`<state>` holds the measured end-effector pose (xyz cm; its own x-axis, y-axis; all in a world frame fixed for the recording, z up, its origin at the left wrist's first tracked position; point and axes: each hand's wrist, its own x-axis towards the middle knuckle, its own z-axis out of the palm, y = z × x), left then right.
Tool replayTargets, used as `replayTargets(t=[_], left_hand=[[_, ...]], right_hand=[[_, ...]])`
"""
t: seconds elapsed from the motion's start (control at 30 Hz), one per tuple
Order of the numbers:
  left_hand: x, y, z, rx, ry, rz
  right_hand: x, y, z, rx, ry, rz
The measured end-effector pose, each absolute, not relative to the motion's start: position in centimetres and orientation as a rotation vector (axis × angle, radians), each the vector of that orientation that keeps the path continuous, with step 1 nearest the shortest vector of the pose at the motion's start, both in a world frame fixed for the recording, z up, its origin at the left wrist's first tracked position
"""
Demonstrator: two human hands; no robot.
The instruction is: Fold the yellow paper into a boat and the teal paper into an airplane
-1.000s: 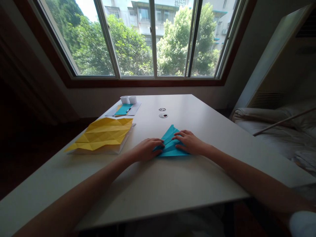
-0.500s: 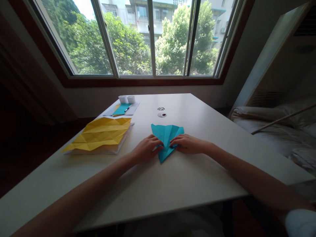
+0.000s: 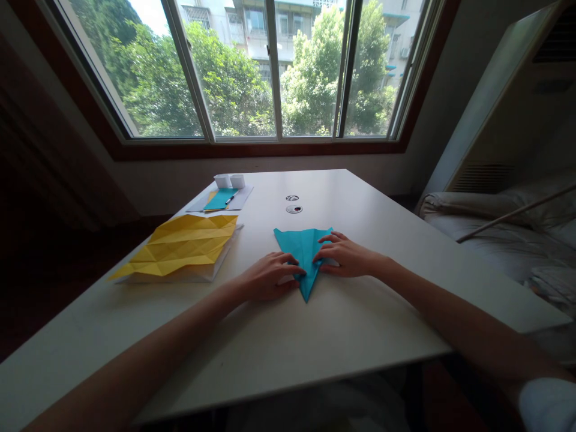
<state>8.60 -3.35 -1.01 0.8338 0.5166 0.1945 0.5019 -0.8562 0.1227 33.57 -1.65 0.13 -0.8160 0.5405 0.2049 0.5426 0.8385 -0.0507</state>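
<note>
One blue folded paper (image 3: pixel 305 257) lies on the bench (image 3: pixel 342 336), pinned flat between the two hands: left hand (image 3: pixel 269 281) and right hand (image 3: pixel 346 258) press it with open, spread fingers. Left of this grip lies one yellow creased sheet (image 3: pixel 182 245); beyond stand seemingly two white cups (image 3: pixel 229 180).

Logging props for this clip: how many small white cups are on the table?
2: the white cups stand side by side at the table's far left edge, behind a teal sheet. None looks hidden.
</note>
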Motion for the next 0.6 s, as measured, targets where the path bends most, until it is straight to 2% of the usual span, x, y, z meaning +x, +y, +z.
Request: replayTargets(t=[0.13, 0.23, 0.43, 0.6], left_hand=[[8.7, -3.2, -1.3, 2.958, 0.826, 0.352], [8.8, -3.3, -1.4, 2.964, 0.842, 0.379], [9.1, -3.5, -1.2, 2.953, 0.855, 0.396], [9.1, -3.7, -0.7, 2.997, 0.846, 0.248]], right_hand=[[33.2, -1.6, -0.8, -0.916, -2.638, -0.197], [32.7, -1.7, -1.5, -0.964, -2.570, -0.218], [31.9, -2.1, -2.3, -1.088, -2.530, -0.044], [31.9, -2.2, -2.2, -1.169, -2.603, 0.109]])
